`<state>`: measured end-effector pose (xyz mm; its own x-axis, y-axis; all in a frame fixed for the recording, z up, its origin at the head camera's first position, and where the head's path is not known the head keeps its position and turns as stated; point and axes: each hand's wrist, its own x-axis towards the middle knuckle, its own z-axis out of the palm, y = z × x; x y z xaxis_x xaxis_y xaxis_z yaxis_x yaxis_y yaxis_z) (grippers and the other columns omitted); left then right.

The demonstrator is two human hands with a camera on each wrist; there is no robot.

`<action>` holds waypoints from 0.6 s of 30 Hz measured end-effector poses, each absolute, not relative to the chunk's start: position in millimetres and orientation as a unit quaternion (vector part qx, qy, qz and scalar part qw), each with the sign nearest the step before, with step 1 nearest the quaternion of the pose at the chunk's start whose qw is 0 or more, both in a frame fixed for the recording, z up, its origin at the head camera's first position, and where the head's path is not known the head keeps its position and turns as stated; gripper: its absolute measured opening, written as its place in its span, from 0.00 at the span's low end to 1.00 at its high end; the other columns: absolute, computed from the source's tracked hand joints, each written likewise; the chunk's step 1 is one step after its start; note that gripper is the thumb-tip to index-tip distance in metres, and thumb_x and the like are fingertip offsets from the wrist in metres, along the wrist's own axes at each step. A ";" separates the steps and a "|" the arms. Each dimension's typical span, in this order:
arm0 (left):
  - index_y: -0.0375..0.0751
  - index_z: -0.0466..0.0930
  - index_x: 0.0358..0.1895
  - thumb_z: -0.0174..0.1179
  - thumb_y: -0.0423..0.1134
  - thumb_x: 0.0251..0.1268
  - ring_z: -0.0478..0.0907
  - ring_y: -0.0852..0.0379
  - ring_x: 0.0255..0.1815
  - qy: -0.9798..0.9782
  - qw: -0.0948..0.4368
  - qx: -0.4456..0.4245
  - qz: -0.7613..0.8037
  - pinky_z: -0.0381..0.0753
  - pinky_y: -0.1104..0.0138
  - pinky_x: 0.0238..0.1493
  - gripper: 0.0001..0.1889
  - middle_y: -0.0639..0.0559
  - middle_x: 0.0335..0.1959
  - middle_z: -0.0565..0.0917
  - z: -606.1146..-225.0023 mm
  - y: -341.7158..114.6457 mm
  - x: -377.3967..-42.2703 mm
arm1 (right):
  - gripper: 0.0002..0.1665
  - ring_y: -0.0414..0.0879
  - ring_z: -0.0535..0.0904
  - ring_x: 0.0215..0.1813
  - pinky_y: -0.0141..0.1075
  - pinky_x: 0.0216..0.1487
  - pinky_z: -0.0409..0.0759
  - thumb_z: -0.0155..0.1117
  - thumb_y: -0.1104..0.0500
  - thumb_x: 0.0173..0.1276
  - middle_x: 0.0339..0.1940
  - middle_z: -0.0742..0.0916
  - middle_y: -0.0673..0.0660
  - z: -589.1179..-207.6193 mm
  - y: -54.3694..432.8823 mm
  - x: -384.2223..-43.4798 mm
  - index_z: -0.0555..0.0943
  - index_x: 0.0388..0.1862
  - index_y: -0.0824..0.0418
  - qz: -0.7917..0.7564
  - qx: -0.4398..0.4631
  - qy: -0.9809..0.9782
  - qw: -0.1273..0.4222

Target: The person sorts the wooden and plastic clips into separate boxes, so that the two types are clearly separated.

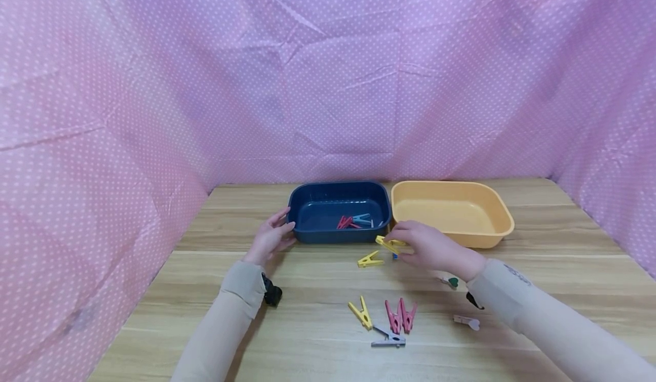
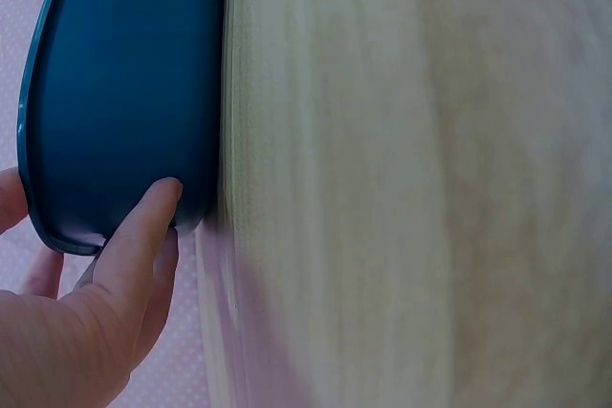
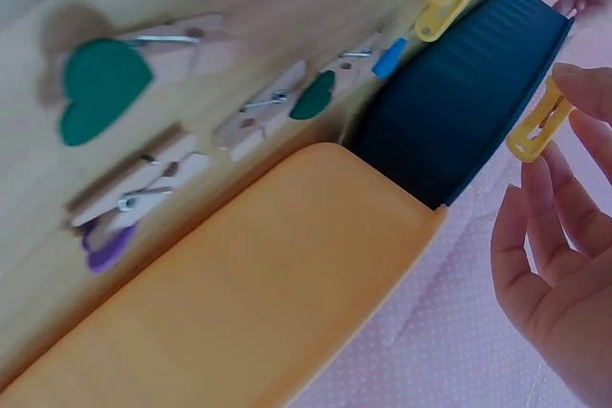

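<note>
At the left end of the dark blue tub [image 1: 335, 237], my left hand [image 1: 269, 238] grips the corner, with the thumb against the front wall and fingers around the end. My right hand [image 1: 430, 248] pinches a yellow clothespin [image 3: 541, 123] between thumb and fingers, held above the table near the tub's front right corner. Another yellow clothespin [image 1: 370, 259] lies on the table just below it. Inside the blue tub are red clothespins [image 1: 344, 221] and a light blue clothespin [image 1: 361, 219]. A yellow tub [image 1: 474, 239] stands right beside the blue one.
Toward the front lie a yellow clothespin [image 1: 361, 313], two pink clothespins [image 1: 401, 316] and a grey clothespin [image 1: 389, 341]. Several wooden clothespins with hearts, such as a green heart [image 3: 105, 91] and a purple one [image 3: 110, 247], lie before the yellow tub. A pink dotted curtain [image 1: 328, 86] hangs behind.
</note>
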<state>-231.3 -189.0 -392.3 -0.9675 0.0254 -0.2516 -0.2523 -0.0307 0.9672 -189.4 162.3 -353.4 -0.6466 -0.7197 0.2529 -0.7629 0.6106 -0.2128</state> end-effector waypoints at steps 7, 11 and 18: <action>0.47 0.55 0.74 0.48 0.31 0.72 0.63 0.41 0.69 0.690 0.097 -0.085 0.712 0.69 0.49 0.63 0.29 0.40 0.75 0.55 -392.6 -188.8 -230.6 | 0.18 0.46 0.79 0.43 0.42 0.45 0.81 0.72 0.67 0.53 0.41 0.84 0.53 -347.8 154.6 -196.9 0.83 0.45 0.59 0.159 0.422 -0.888 0.087; 0.47 0.55 0.74 0.48 0.32 0.72 0.64 0.41 0.68 0.695 0.096 -0.082 0.707 0.70 0.50 0.63 0.29 0.40 0.75 0.55 -393.2 -190.0 -230.8 | 0.17 0.45 0.79 0.41 0.40 0.42 0.81 0.68 0.68 0.54 0.39 0.84 0.54 -344.0 149.5 -201.6 0.83 0.44 0.61 0.162 0.422 -0.886 0.100; 0.45 0.55 0.74 0.49 0.32 0.72 0.64 0.41 0.68 0.697 0.095 -0.076 0.707 0.70 0.50 0.62 0.29 0.39 0.74 0.55 -394.2 -190.2 -230.5 | 0.18 0.45 0.78 0.40 0.40 0.42 0.81 0.70 0.65 0.54 0.42 0.84 0.54 -336.5 141.6 -212.1 0.83 0.46 0.60 0.169 0.383 -0.903 0.092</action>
